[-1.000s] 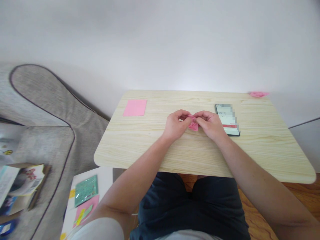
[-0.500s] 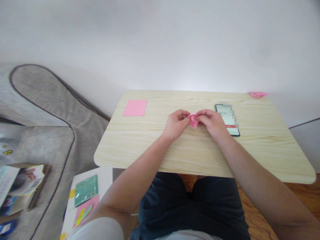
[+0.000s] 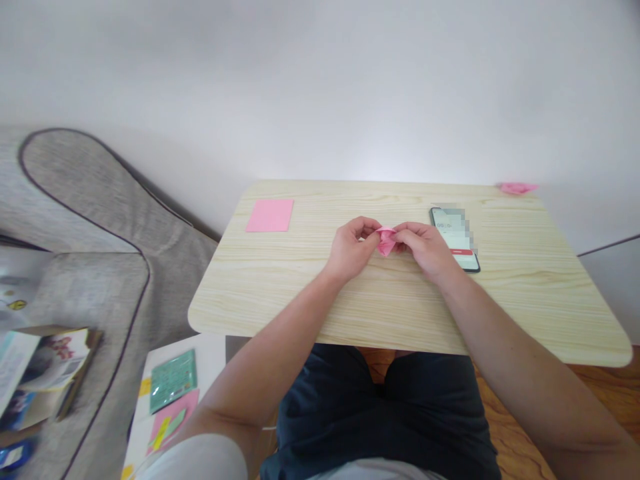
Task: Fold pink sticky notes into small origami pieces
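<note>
A small piece of folded pink paper (image 3: 385,241) is pinched between my two hands, just above the middle of the table. My left hand (image 3: 353,249) grips its left side between thumb and fingers. On the other side, my right hand (image 3: 423,248) pinches the right edge in the same way. The paper looks creased, with a pointed lower end; its finer folds are too small to make out. Just beyond my right hand lies a phone (image 3: 463,261) with its screen lit and partly blurred out.
A stack or sheet of square pink paper (image 3: 270,215) lies at the table's back left. Another crumpled pink paper piece (image 3: 518,189) sits at the back right edge. The pale wooden table (image 3: 300,293) meets a white wall. Lower left, a green packet (image 3: 173,381) rests beside a grey sofa (image 3: 170,293).
The pink paper has shifted shape slightly, its lower tip now more pointed. My right hand has dipped a little; my left hand has barely moved.
</note>
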The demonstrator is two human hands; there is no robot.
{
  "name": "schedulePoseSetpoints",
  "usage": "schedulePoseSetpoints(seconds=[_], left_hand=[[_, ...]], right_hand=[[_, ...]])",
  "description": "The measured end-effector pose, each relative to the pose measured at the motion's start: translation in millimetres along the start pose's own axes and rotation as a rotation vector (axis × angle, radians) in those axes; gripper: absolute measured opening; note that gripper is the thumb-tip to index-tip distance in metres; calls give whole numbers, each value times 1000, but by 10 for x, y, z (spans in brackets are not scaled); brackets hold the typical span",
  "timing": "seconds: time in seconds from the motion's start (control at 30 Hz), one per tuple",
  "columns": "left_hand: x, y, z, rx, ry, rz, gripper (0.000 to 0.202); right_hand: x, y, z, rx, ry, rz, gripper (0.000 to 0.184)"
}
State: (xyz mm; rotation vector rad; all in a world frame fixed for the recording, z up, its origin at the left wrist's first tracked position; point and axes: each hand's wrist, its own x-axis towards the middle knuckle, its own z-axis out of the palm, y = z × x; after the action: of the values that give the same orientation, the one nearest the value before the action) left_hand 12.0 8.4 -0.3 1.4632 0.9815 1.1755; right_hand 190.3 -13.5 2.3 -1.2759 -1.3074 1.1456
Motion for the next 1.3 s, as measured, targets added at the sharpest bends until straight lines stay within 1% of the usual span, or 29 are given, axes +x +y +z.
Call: schedulePoseSetpoints(seconds=[0.13,0.23,0.5,0.7,0.93,1.0,1.17,1.23,1.3], left_hand=[[-3,2,2,-26,-16,7,10],[-1,-3,2,-49,-20,7,10],[1,-10,-5,-65,-13,-3,10],[3,-26,-7,-79,-9,-13,11],[-6,4,-11,-103,-23,-25,10],[-6,11,-11,-119,-28,-31,10],[-3,10,-11,-206,-60,-70,11],[-3,9,-14,-229,-68,-75,12],[-3,7,-17,-234,-69,-75,12]], right_hand=[[-9,-17,-7,16,-56,5,13],[-21,-30,-5,4,-65,14,13],[-56,-102,38,-48,-31,-25,19],[-49,-87,72,-17,17,-27,15],[-59,-76,40,-139,-4,-72,21],[-59,-70,37,-109,-14,-64,19],[-72,-72,39,72,-80,-37,15],[-84,-97,41,103,-120,-44,17],[-95,-123,43,89,-131,-48,18]])
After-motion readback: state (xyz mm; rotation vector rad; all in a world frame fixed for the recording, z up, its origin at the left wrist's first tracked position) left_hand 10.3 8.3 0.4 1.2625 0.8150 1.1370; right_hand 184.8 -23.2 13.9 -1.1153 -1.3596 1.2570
